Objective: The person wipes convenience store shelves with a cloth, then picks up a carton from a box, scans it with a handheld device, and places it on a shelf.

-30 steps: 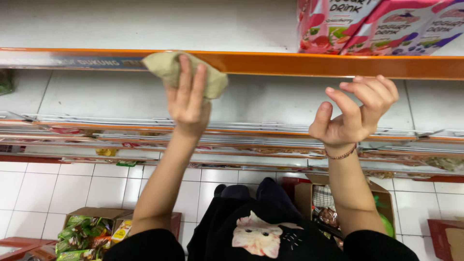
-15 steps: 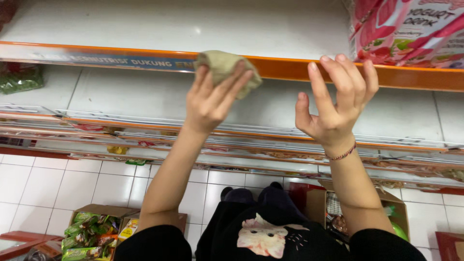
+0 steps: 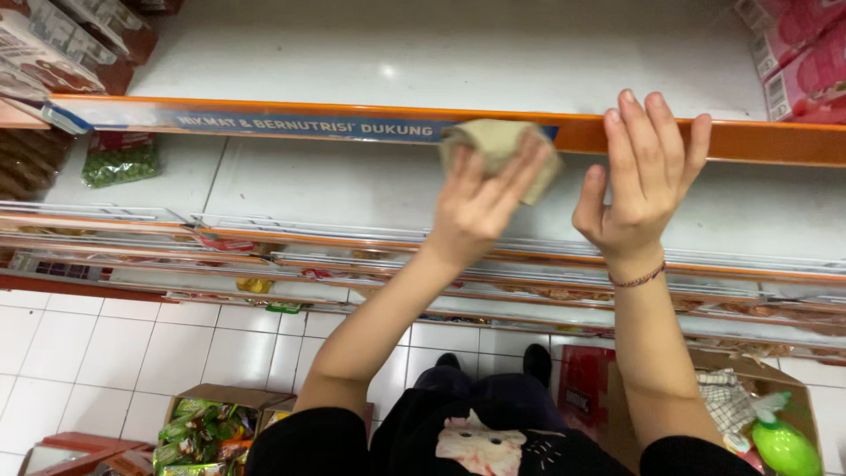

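My left hand (image 3: 480, 207) presses a folded beige cloth (image 3: 493, 145) against the orange front edge of a white shelf (image 3: 308, 123). The cloth covers part of the blue label strip on that edge. My right hand (image 3: 643, 176) is open, fingers spread and raised, resting against the same orange edge just right of the cloth. It holds nothing. A thin bracelet sits on the right wrist.
Pink cartons (image 3: 806, 62) stand at the top right of the shelf, brown packets (image 3: 53, 44) at the top left. A green bag (image 3: 119, 159) lies on the lower shelf. Below, on white tiles, are a box of green snack packs (image 3: 198, 432) and a carton holding a green bottle (image 3: 784, 445).
The cloth and my left hand have slid right along the shelf edge. My right hand stayed close beside it, fingers now pointing straight up. The view shifted left.
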